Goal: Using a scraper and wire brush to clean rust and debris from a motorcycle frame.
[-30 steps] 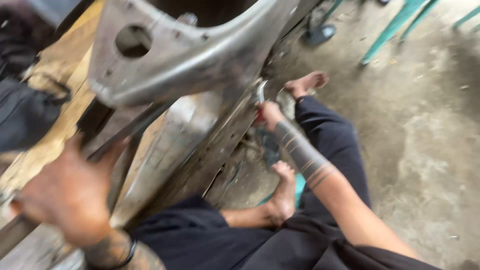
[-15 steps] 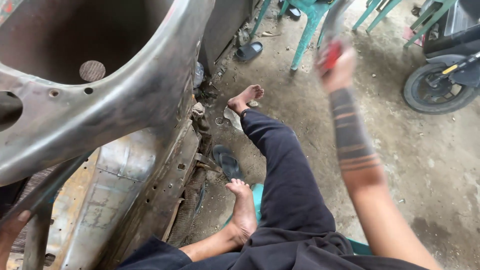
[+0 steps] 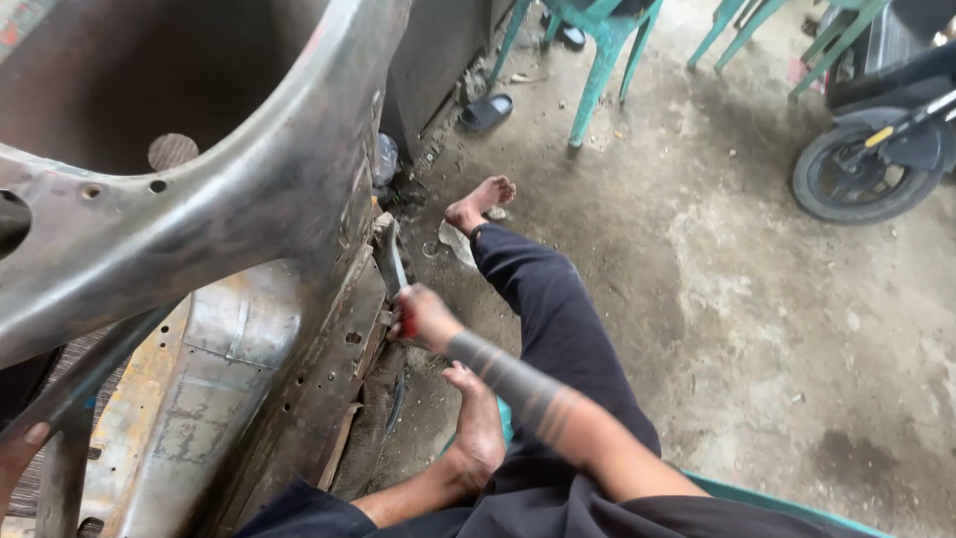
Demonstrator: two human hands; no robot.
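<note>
Right arm: stretched forward and to the left from the lower right, forearm bare, dark bands around it near the wrist.
Right hand [image 3: 423,317]: fist closed tight, knuckles up, grip wrapped around a handle.
Left hand [image 3: 18,450]: only a fingertip and a bit of the hand show at the lower left edge; open or closed not visible.
</note>
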